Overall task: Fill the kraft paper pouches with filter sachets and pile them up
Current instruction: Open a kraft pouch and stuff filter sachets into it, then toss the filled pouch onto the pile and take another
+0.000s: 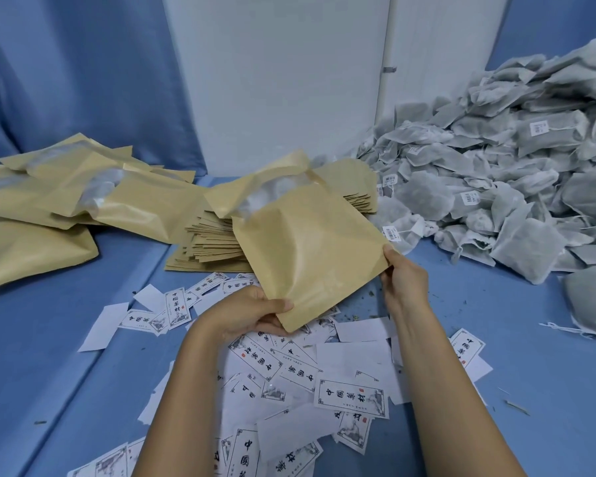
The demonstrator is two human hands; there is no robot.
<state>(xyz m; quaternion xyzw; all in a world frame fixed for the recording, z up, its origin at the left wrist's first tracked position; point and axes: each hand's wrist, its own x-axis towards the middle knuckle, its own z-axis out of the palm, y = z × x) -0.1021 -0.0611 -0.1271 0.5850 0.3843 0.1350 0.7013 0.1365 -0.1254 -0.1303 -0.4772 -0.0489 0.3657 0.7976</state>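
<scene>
Pinching the near corners of a puffy brown kraft paper pouch (pixel 310 256) with left hand (pixel 255 315) and right hand (pixel 405 280) fingers, in front of the flat brown pouch stack (pixel 214 244), maybe to shake its fill down.

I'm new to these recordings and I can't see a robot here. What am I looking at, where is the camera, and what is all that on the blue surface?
There is no machine. A person works with bare hands, and the single picture comes from a camera worn on their head, looking forward and down. The left hand holds the near corner of a kraft pouch, and the right hand pinches its right edge. The pouch's far end is open and shows a silvery lining. On the blue surface lie puffed pouches at the left, a stack of flat pouches behind the held one, a heap of grey filter sachets at the right, and printed paper labels scattered near the person.
</scene>
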